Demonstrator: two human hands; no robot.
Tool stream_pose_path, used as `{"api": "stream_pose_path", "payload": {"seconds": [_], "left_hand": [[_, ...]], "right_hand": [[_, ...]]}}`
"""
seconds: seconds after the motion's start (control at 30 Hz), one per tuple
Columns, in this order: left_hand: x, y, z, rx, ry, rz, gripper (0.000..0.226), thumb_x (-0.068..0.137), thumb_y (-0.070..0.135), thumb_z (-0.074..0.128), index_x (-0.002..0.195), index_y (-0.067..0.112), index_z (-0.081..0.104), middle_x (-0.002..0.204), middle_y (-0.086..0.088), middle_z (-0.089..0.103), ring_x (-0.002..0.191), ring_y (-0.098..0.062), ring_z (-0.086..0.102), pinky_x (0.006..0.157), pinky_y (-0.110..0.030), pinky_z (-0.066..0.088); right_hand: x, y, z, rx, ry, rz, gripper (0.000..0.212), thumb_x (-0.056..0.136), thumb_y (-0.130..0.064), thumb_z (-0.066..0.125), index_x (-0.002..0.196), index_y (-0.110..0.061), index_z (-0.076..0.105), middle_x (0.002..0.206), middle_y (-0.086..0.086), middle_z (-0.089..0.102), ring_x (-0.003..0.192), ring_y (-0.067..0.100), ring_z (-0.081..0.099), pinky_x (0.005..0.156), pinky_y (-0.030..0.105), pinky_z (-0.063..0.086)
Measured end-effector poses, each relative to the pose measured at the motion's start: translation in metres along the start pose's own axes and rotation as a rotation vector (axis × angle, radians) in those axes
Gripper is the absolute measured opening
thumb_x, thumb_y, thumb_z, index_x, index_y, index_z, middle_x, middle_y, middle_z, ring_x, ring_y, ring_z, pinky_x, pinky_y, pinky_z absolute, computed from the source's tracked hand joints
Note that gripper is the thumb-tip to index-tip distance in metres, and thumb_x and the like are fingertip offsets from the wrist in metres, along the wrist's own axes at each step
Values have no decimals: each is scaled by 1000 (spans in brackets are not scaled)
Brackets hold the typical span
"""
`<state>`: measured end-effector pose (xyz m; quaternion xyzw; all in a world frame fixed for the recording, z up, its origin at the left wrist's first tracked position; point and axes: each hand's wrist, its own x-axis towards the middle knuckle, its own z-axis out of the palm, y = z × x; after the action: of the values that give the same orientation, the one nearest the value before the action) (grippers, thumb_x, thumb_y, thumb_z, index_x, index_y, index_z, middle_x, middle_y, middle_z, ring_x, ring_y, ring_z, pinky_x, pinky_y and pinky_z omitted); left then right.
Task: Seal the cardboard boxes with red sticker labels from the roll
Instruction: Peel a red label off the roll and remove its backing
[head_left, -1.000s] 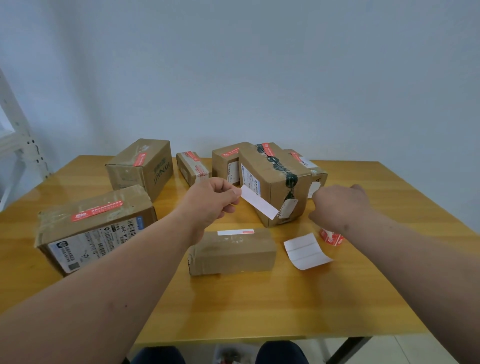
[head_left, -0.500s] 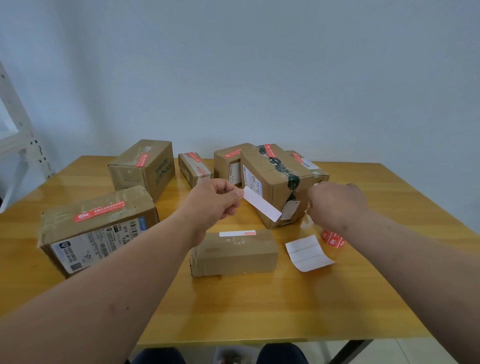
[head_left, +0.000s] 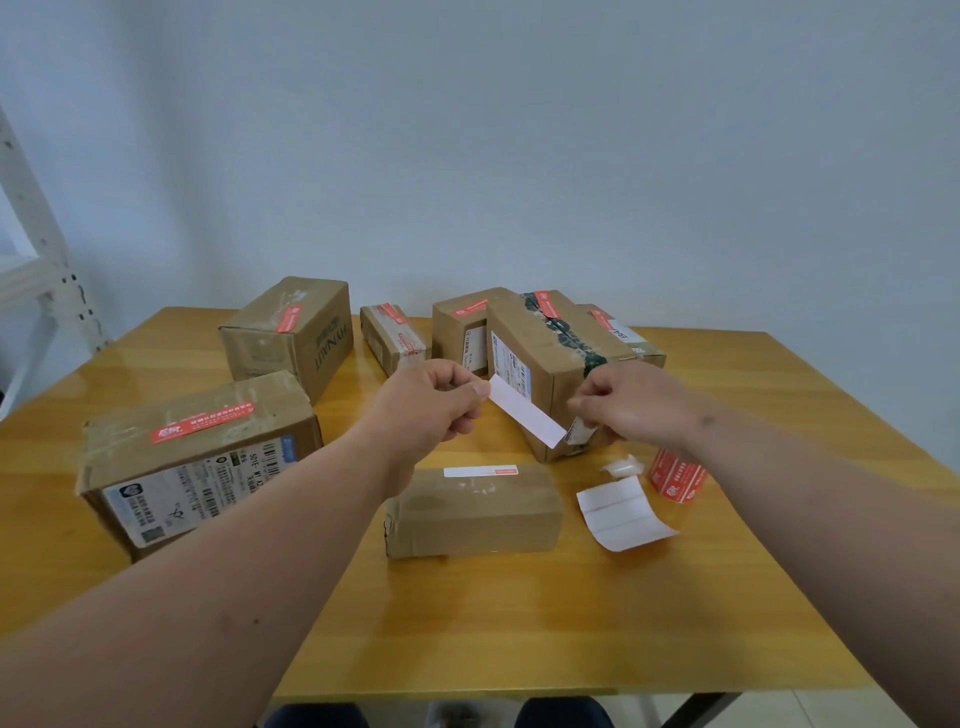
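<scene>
Glossy wood table (head_left: 519, 623) — matt cardboard boxes (head_left: 472, 514), paper strip (head_left: 525, 410).

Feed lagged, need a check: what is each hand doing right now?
Left hand: pinches one end of the white strip.
Right hand: fingers curled by the strip's other end; whether it grips it cannot be told.

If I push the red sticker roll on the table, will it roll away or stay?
The sticker roll seems to stand on its flat end, so it would probably slide, not roll. It looks small and probably light, so a push near its top might tip it; then it could roll.
</scene>
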<state>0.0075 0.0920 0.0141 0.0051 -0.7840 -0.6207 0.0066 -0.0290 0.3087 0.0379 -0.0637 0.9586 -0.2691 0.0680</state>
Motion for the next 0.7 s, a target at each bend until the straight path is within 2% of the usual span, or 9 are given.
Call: {"api": "stream_pose_path", "payload": {"seconds": [0.07, 0.17, 0.27, 0.37, 0.5, 0.7], "left_hand": [[1, -1, -1, -25, -3, 2, 14, 94, 20, 64, 81, 14, 66, 73, -1, 63, 68, -12, 56, 68, -25, 50], [1, -2, -2, -34, 23, 15, 13, 94, 20, 63, 83, 14, 67, 73, -2, 61, 67, -11, 54, 67, -23, 50], [1, -2, -3, -40, 50, 40, 13, 94, 21, 63, 88, 12, 69, 72, -1, 61, 64, -9, 54, 63, -18, 50], [-1, -2, -7, -60, 37, 64, 12, 93, 21, 63, 92, 11, 70, 69, 0, 65, 63, -9, 57, 65, -19, 52], [-1, -3, -11, -120, -13, 72, 10, 93, 17, 63, 91, 11, 70, 75, -3, 71, 72, -16, 64, 80, -33, 54], [-5, -5, -15, -334, -183, -65, 13, 93, 9, 60, 101, 11, 70, 92, -11, 74, 85, -21, 70, 84, -37, 54]], "right_hand": [[-4, -9, 4, 293, -125, 97, 31, 101, -34, 47, 99, -11, 69, 94, 9, 74, 72, 16, 68, 65, 26, 50], [-8, -19, 9, 632, -354, 234, 43, 103, -41, 39, 113, -6, 64, 98, 16, 74, 79, 24, 71, 75, 34, 51], [-7, -25, 12, 759, -466, 270, 41, 103, -39, 39, 104, -8, 66, 89, 15, 74, 72, 23, 70, 71, 32, 51], [-7, -29, 10, 810, -480, 223, 26, 99, -26, 50, 94, -8, 69, 77, 9, 70, 60, 15, 64, 64, 28, 51], [-4, -29, 7, 878, -443, 143, 7, 93, -11, 60, 91, -10, 67, 70, 4, 64, 56, 13, 57, 57, 25, 50], [-1, -28, 5, 768, -318, 54, 11, 93, -2, 59, 96, -7, 69, 69, 5, 65, 54, 10, 55, 54, 22, 48]]}}
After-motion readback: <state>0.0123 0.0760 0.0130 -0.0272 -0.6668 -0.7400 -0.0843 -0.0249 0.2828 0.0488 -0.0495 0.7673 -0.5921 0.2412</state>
